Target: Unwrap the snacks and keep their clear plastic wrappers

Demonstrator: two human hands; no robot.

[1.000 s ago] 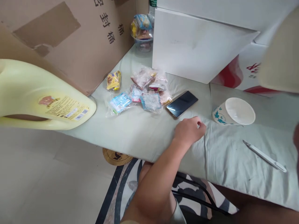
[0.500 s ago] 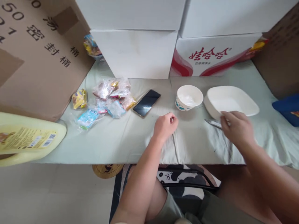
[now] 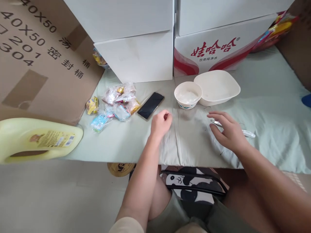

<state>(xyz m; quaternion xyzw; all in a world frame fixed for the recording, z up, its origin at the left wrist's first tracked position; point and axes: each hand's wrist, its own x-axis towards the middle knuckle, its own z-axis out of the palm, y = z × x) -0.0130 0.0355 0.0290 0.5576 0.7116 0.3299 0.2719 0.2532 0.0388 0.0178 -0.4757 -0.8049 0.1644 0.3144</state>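
Observation:
My left hand (image 3: 161, 122) rests on the cloth in a loose fist, right of a black smartphone (image 3: 151, 105); nothing shows in it. Fingers apart, my right hand (image 3: 225, 131) hovers over a slim white-and-silver tool (image 3: 248, 133), which looks like a utility knife. The hand covers the tool's middle, and I see no grip on it. Behind the hands stand a white paper bowl (image 3: 188, 94) with a blue-green pattern and clear, shiny material inside, and a larger white rounded-square dish (image 3: 218, 86). Bowl and dish sit side by side, their rims overlapping in view.
Wrapped snack packets (image 3: 121, 103) lie left of the phone. A pale yellow jug (image 3: 41, 139) lies at the left edge beside a brown carton (image 3: 48, 77). White boxes (image 3: 136, 55) with a red-lettered carton (image 3: 216, 51) line the back. Green cloth (image 3: 272, 97) covers the table.
My right hand has let go of the white dish, which now sits farther back and left against the paper bowl. The hand has drawn left, over the slim tool. The camera view has shifted.

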